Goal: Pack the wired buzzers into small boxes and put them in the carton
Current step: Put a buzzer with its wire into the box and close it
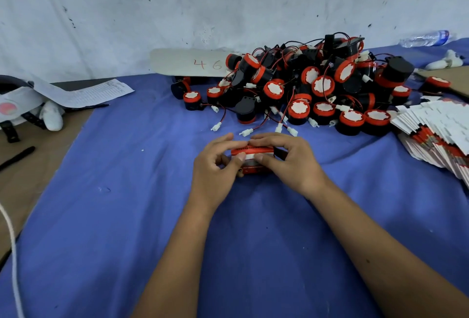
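A blue cloth [127, 216] covers most of the worktop. At its far side, against the white wall, lies a big pile of wired buzzers [312, 87], black with red rims, their white plugs spilling toward the front. At the right edge there is a fanned stack of flat boxes [436, 135]. A printed paper sheet [88, 93] lies at the left. In the middle, just in front of the pile, both hands grip one small red box [253, 160]: the left hand [215, 165] and right hand [291, 160] each curl fingers over its top, with the thumbs pressing on its white flap.
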Tool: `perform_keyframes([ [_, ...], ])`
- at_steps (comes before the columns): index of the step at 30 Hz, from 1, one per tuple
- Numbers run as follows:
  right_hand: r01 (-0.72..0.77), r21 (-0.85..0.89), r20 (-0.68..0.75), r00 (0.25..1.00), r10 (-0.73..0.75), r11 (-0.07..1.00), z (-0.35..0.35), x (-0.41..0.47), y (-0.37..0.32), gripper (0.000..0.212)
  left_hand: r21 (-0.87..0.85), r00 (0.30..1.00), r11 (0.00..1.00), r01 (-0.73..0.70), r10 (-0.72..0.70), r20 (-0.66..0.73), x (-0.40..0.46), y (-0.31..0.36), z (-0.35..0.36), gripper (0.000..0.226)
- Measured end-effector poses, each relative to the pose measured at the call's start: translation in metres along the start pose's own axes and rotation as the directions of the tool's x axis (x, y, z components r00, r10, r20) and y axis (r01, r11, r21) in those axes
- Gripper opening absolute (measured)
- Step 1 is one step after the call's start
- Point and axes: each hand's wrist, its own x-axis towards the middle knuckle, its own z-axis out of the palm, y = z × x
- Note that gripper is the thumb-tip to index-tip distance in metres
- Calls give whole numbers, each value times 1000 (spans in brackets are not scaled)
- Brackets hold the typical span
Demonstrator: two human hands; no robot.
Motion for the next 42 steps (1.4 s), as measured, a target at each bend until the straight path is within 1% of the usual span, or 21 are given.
perform_keyframes([
  [2,-17,16,3,1000,17,1000,-1,1,-1,30,-48,998,999,10,-7,59,3,-2,-3,31],
  [5,-40,26,20,999,40,999,-2,1,-3,30,-66,996,998,2,4,89,5,-5,-5,31],
  [9,-59,48,56,997,57,997,-6,3,-5,29,-11,995,1000,21,-19,103,13,-8,-10,29],
  [12,-82,75,74,994,76,994,-8,3,-5,28,-72,986,993,98,-87,141,18,-8,-15,23],
  [17,-95,125,91,992,84,988,-8,2,-5,27,-137,985,985,105,-84,154,18,-5,-16,20],
  [19,-93,136,87,993,81,986,-7,0,-5,28,-100,987,992,71,-55,151,18,-4,-17,21],
  [23,-94,164,82,993,82,982,-5,-2,-4,29,63,989,996,-55,45,144,18,-2,-17,24],
  [25,-100,177,97,992,83,979,-6,-3,-3,27,125,984,985,-118,99,148,17,-3,-18,22],
  [28,-95,180,115,991,75,979,-7,-6,-2,25,168,974,967,-191,166,154,16,-3,-19,26],
  [32,-104,206,120,990,80,973,-8,-7,-3,25,250,957,925,-285,263,121,11,1,-16,26],
  [35,-118,235,126,988,90,965,-9,-7,-3,27,236,952,923,-306,295,81,6,1,-13,24],
  [37,-116,232,139,987,86,966,-9,-6,-3,27,208,953,930,-302,289,88,3,1,-13,25],
  [42,-118,236,165,983,80,965,-12,-6,-4,27,232,958,930,-286,270,100,1,1,-14,28],
])
